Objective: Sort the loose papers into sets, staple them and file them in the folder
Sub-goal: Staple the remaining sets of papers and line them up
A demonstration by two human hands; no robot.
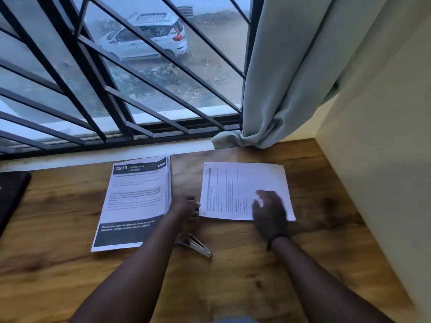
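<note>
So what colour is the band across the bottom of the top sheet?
Dark grey band with white lettering, head view.

Two bare forearms enter from the lower edge, uncovered to the frame's border, with no sleeve in view. Left hand [186, 208]: no ring or band visible, outline slightly blurred. Right hand [270, 210]: likewise blurred at the fingers; a narrow dark wristband [277, 237] circles its wrist, plain, with no visible face, buckle or marking. A strip of bluish clothing [235, 320] shows between the arms at the bottom margin
</note>
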